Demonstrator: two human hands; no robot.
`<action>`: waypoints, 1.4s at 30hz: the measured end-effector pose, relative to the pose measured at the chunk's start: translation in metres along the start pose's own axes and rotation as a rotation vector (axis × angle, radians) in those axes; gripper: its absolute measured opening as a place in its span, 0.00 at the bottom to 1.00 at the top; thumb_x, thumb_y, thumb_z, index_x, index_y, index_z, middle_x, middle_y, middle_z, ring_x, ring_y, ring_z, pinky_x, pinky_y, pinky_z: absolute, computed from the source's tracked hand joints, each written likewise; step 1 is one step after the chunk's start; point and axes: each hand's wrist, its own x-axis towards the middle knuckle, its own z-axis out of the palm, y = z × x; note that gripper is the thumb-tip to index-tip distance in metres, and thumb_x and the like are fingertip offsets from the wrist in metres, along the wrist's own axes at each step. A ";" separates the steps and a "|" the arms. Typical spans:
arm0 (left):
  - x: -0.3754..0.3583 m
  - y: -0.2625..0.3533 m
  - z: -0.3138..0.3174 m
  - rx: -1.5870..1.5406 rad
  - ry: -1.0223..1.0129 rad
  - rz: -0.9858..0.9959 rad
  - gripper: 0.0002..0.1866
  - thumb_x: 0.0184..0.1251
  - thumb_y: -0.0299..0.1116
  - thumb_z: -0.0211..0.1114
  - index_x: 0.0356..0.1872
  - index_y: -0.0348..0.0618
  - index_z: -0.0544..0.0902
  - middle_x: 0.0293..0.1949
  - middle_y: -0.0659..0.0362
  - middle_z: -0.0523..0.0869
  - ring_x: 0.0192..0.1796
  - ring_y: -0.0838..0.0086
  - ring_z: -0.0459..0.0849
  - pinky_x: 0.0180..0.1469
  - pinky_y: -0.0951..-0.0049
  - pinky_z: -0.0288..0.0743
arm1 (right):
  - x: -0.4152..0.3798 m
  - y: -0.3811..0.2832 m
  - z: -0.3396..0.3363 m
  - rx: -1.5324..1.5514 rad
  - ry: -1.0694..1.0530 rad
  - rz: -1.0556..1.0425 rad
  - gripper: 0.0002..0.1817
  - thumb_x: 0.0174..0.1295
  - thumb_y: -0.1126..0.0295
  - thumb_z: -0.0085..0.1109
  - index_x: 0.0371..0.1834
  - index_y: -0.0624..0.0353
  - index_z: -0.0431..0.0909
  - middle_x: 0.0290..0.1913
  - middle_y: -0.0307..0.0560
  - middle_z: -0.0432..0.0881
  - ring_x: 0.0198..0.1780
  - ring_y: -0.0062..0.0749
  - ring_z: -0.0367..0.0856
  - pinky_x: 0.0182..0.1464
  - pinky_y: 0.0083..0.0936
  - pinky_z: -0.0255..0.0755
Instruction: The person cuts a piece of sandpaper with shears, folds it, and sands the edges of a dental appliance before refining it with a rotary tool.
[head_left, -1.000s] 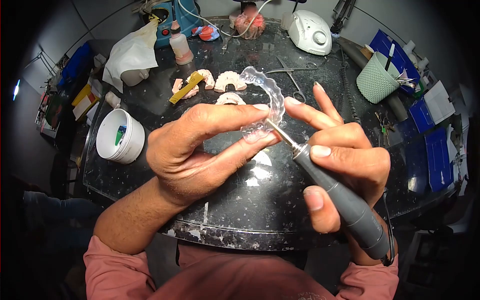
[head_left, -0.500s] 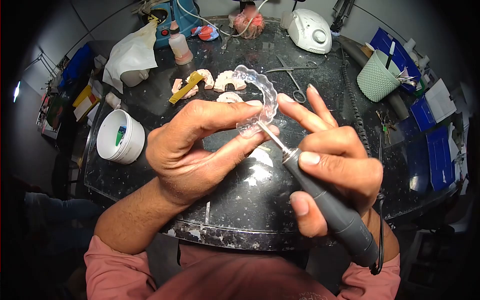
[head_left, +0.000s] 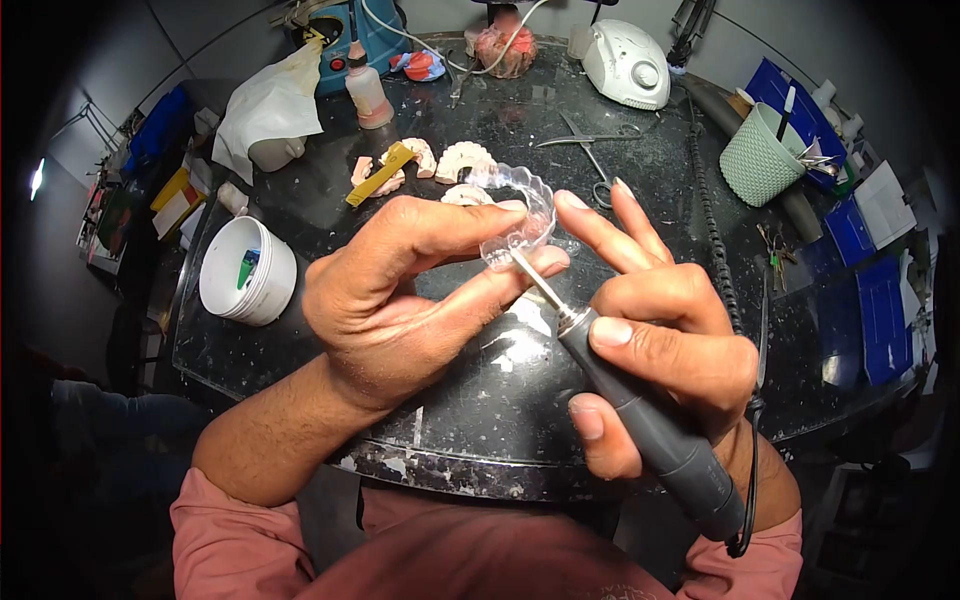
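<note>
Head view, centre of frame: clear dental aligner tray (head_left: 520, 205), pinched between thumb and fingers of the left hand (head_left: 400, 290) above the dark speckled bench (head_left: 480, 420). Right hand (head_left: 670, 340) clasped round a grey rotary handpiece (head_left: 650, 430), its metal bur touching the tray's lower edge. Behind: plaster dental casts (head_left: 440, 160), scissors (head_left: 590, 150). Left of frame: white tub (head_left: 248, 272). Upper right: green basket (head_left: 758, 155).

Clear glossy plastic tray (head_left: 520, 205); matt grey plastic handpiece (head_left: 640, 420); speckled, polished black stone table (head_left: 480, 400).
</note>
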 end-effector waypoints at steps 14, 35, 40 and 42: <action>-0.002 0.002 0.002 0.065 0.032 0.014 0.17 0.51 0.14 0.75 0.42 0.31 0.79 0.41 0.55 0.86 0.46 0.71 0.88 0.50 0.75 0.83 | -0.002 -0.001 0.012 0.024 0.116 0.009 0.21 0.59 0.66 0.65 0.52 0.59 0.67 0.41 0.55 0.72 0.58 0.79 0.74 0.70 0.70 0.49; -0.002 0.003 0.004 0.076 -0.001 -0.081 0.12 0.57 0.13 0.69 0.40 0.31 0.78 0.39 0.52 0.87 0.44 0.71 0.88 0.50 0.75 0.83 | 0.000 -0.003 0.012 0.039 0.066 0.048 0.25 0.53 0.72 0.68 0.53 0.60 0.68 0.43 0.57 0.73 0.59 0.78 0.74 0.70 0.71 0.49; 0.000 0.008 0.004 0.093 0.001 -0.142 0.12 0.57 0.13 0.70 0.40 0.31 0.78 0.40 0.52 0.87 0.45 0.72 0.88 0.50 0.76 0.83 | -0.002 -0.001 0.012 0.040 0.060 0.060 0.24 0.52 0.70 0.69 0.51 0.61 0.72 0.44 0.56 0.74 0.60 0.79 0.73 0.70 0.71 0.48; 0.000 0.007 0.004 0.100 -0.003 -0.138 0.12 0.57 0.13 0.70 0.40 0.32 0.78 0.40 0.52 0.87 0.46 0.72 0.88 0.50 0.76 0.83 | -0.002 -0.001 0.013 0.041 0.074 0.061 0.23 0.52 0.70 0.69 0.51 0.61 0.72 0.44 0.56 0.74 0.60 0.78 0.73 0.70 0.71 0.48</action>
